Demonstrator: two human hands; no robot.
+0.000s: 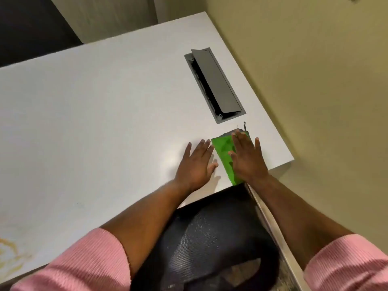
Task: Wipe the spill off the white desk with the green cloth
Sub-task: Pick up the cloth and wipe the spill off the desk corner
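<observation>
Right hand (246, 159) flat, fingers spread, covering much of green cloth (222, 156), left hand (196, 163) flat on desk (105, 112), yellowish spill (12, 255) cut off at frame edge

Soft indoor light, slight blur

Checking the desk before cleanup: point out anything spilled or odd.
A yellowish-brown smeared stain marks the white desk at its near left corner, far from the folded green cloth under the right hand. The grey cable hatch lid stands ajar.
</observation>
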